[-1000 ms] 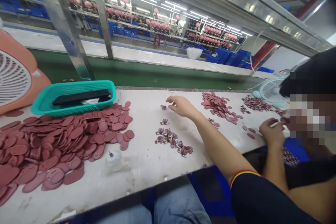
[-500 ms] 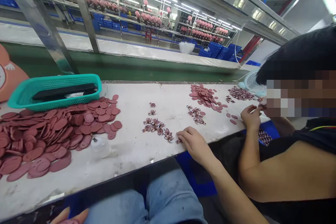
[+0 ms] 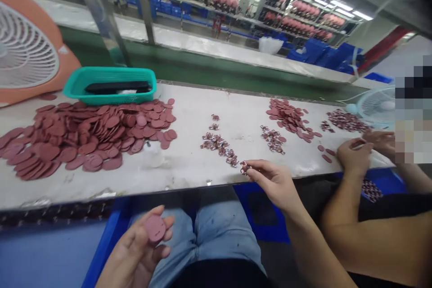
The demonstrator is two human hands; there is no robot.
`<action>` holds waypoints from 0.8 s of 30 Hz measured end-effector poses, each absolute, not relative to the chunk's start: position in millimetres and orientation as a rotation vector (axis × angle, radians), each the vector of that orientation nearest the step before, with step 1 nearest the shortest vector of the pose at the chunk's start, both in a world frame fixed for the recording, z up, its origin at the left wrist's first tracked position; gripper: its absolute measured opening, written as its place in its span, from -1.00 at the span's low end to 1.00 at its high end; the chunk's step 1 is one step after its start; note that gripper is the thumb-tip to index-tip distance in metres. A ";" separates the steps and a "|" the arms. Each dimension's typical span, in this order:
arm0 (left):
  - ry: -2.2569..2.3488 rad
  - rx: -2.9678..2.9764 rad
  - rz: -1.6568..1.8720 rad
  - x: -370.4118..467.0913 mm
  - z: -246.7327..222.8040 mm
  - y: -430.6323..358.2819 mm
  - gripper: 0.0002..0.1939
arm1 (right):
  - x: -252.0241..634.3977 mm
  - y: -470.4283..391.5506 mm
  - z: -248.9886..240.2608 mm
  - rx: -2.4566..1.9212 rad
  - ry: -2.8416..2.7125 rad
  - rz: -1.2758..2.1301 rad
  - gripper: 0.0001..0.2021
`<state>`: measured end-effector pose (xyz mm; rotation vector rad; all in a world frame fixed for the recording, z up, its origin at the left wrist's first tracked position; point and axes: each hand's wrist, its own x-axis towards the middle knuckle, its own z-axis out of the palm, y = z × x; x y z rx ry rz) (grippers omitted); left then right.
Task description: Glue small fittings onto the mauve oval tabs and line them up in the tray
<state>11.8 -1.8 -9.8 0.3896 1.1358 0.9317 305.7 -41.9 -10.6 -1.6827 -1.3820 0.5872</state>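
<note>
My left hand, palm up above my lap, has its fingers curled round a dusky pink rounded disc with small dark slits on its face. At the table's front edge my right hand pinches a small brown-and-white piece between thumb and fingertips. Beside it on the white table lies a cluster of similar small pieces. A big heap of pink oval discs spreads over the table's left part.
Behind the heap stand a teal basket holding a dark item and an orange fan. More small pieces and discs lie to the right. A co-worker's hands are at far right. A blue bin is at lower left.
My left hand has risen into view with the disc. My right hand has lifted a small piece from the table. The view has swung left and down.
</note>
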 end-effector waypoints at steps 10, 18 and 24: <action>0.861 0.516 0.713 0.1 -6.5 -11.5 -0.60 | 189.6 -27.6 24.2 -1.136 -1.436 1.141 -0.85; 0.829 0.505 0.710 -4.8 -8.0 -10.3 -0.66 | 184.9 -15.2 23.7 -1.139 -1.622 1.120 -0.84; 0.837 0.474 0.683 -7.2 -11.6 -8.7 -0.66 | 187.2 -12.2 26.8 -1.075 -1.723 1.110 -0.81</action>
